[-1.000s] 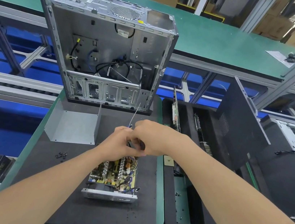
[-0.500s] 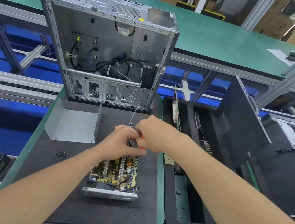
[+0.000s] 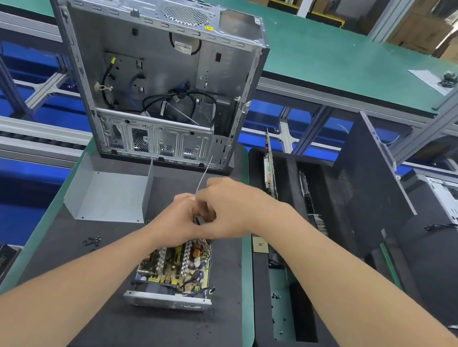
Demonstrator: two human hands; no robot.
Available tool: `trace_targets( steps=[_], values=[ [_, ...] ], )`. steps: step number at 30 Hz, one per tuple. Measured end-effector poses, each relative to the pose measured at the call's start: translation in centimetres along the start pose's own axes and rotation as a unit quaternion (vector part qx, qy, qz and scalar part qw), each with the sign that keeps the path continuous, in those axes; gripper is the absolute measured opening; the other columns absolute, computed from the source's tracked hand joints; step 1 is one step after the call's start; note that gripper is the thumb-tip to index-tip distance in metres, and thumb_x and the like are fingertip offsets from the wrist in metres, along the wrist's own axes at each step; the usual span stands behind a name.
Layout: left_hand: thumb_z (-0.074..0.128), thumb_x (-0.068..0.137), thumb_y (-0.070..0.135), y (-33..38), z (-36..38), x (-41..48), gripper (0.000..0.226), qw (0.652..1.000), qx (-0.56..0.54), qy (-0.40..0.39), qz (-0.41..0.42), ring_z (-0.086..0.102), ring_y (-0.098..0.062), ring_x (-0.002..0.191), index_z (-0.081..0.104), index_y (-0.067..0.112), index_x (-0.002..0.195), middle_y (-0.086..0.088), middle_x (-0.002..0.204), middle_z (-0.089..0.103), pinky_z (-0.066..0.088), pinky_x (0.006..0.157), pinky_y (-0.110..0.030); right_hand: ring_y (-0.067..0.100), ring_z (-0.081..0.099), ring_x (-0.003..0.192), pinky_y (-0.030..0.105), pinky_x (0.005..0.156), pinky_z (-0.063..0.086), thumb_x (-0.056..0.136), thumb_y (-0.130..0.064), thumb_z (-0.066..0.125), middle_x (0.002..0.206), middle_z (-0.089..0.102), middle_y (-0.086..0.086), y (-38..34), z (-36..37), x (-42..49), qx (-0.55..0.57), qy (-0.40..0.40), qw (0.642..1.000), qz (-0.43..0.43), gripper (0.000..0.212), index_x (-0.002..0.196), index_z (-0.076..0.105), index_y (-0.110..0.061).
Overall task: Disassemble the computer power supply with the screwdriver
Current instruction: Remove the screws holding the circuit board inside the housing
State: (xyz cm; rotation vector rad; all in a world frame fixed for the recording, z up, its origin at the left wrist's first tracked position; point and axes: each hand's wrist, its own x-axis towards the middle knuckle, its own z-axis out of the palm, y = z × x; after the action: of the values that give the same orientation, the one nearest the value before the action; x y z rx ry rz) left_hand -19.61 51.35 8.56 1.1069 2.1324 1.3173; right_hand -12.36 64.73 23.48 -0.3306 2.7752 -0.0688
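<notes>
Above the power supply (image 3: pixel 172 271), the left hand (image 3: pixel 175 221) pinches a white strip (image 3: pixel 203 177) in its fingers. The right hand (image 3: pixel 231 209) curls its fingers round a dark part (image 3: pixel 199 221).

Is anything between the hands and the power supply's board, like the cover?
Nothing visible does. The cover lies off to the left on the mat, the power supply is open with its board exposed, and the left hand and right hand meet over its far end. What they hold is hidden.
</notes>
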Motion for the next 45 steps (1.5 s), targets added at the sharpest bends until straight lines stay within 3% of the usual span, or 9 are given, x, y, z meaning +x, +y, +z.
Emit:
trace_targets(
  steps=[4, 6, 13, 20, 26, 31, 35, 39, 45],
  values=[
    [0.090, 0.079, 0.036, 0.5, -0.1, -0.1, 0.012, 0.998, -0.057, -0.013, 0.018, 0.069, -0.015, 0.088, 0.079, 0.035, 0.085, 0.005, 0.086, 0.076, 0.054, 0.085, -0.042, 0.025, 0.043, 0.057, 0.032, 0.051, 0.035, 0.097, -0.071, 0.035, 0.072, 0.041, 0.002, -1.1, 0.1, 0.5, -0.027, 0.017, 0.981, 0.192, 0.059, 0.075, 0.046, -0.017],
    [0.091, 0.079, 0.037, 0.8, -0.2, -0.3, 0.014, 0.998, -0.055, -0.010, 0.015, 0.069, -0.019, 0.097, 0.081, 0.038, 0.089, 0.006, 0.089, 0.078, 0.052, 0.095, -0.050, 0.021, 0.043, 0.051, 0.030, 0.049, 0.040, 0.103, -0.054, 0.040, 0.077, 0.048, 0.008, -1.2, 0.5, 0.9, 0.020, -0.029, 0.976, 0.215, 0.052, 0.069, 0.040, -0.015],
    [0.089, 0.078, 0.042, 0.4, -0.2, -0.3, 0.016, 0.998, 0.042, 0.006, 0.039, 0.056, 0.001, 0.102, 0.075, 0.034, 0.081, 0.024, 0.090, 0.071, 0.040, 0.103, -0.046, 0.027, 0.061, 0.067, 0.028, 0.049, 0.044, 0.085, -0.015, 0.066, 0.083, 0.061, 0.005, -0.4, -0.2, 0.7, -0.004, -0.040, 0.995, 0.091, 0.005, 0.088, 0.070, -0.014],
    [0.086, 0.081, 0.040, 0.3, -0.2, -0.1, 0.012, 0.998, 0.008, -0.010, 0.057, 0.068, -0.014, 0.105, 0.078, 0.031, 0.077, 0.014, 0.099, 0.078, 0.048, 0.101, -0.047, 0.029, 0.064, 0.091, 0.043, 0.075, 0.060, 0.081, -0.003, 0.064, 0.100, 0.066, 0.009, -0.4, -0.1, 0.7, -0.079, -0.058, 0.995, -0.016, 0.019, 0.082, 0.078, -0.017],
    [0.088, 0.075, 0.042, 0.1, -0.1, -0.1, 0.019, 1.000, -0.011, 0.010, 0.002, 0.068, -0.012, 0.088, 0.074, 0.030, 0.075, 0.012, 0.084, 0.075, 0.053, 0.075, -0.037, 0.019, 0.058, 0.095, 0.036, 0.079, 0.054, 0.088, -0.030, 0.068, 0.096, 0.063, 0.001, 0.2, 0.0, 0.4, -0.013, -0.034, 0.998, -0.042, 0.016, 0.094, 0.068, -0.015],
    [0.091, 0.077, 0.037, 0.5, -0.2, -0.1, 0.018, 0.998, -0.067, -0.015, -0.007, 0.071, -0.011, 0.083, 0.078, 0.028, 0.086, 0.004, 0.087, 0.076, 0.056, 0.077, -0.035, 0.028, 0.052, 0.066, 0.034, 0.055, 0.038, 0.095, -0.074, 0.036, 0.074, 0.045, 0.001, -0.8, 0.4, 0.7, -0.022, 0.051, 0.984, 0.171, 0.061, 0.074, 0.050, -0.019],
    [0.091, 0.074, 0.045, 0.6, -0.3, -0.2, 0.016, 1.000, -0.019, -0.009, 0.016, 0.065, -0.018, 0.103, 0.080, 0.042, 0.085, 0.011, 0.092, 0.078, 0.050, 0.097, -0.045, 0.028, 0.051, 0.065, 0.029, 0.050, 0.032, 0.103, -0.040, 0.045, 0.077, 0.044, 0.004, -1.0, 1.1, 1.5, 0.037, -0.011, 0.979, 0.200, 0.035, 0.085, 0.052, -0.011],
    [0.087, 0.076, 0.047, 0.4, -0.2, -0.2, 0.018, 0.999, 0.021, 0.007, 0.043, 0.060, -0.011, 0.093, 0.076, 0.034, 0.083, 0.014, 0.085, 0.073, 0.046, 0.094, -0.046, 0.025, 0.053, 0.065, 0.027, 0.047, 0.033, 0.090, -0.020, 0.061, 0.077, 0.046, 0.003, -0.8, 0.3, 1.2, -0.002, -0.024, 0.993, 0.114, 0.014, 0.082, 0.052, -0.013],
    [0.087, 0.079, 0.041, 0.5, -0.3, -0.3, 0.017, 0.998, 0.024, 0.005, 0.051, 0.063, -0.010, 0.097, 0.071, 0.039, 0.073, 0.021, 0.088, 0.074, 0.046, 0.096, -0.046, 0.025, 0.062, 0.095, 0.043, 0.082, 0.057, 0.081, -0.005, 0.069, 0.099, 0.062, 0.003, -0.1, -0.3, 0.2, -0.043, -0.072, 0.996, -0.008, 0.015, 0.082, 0.070, -0.021]
  ],
)
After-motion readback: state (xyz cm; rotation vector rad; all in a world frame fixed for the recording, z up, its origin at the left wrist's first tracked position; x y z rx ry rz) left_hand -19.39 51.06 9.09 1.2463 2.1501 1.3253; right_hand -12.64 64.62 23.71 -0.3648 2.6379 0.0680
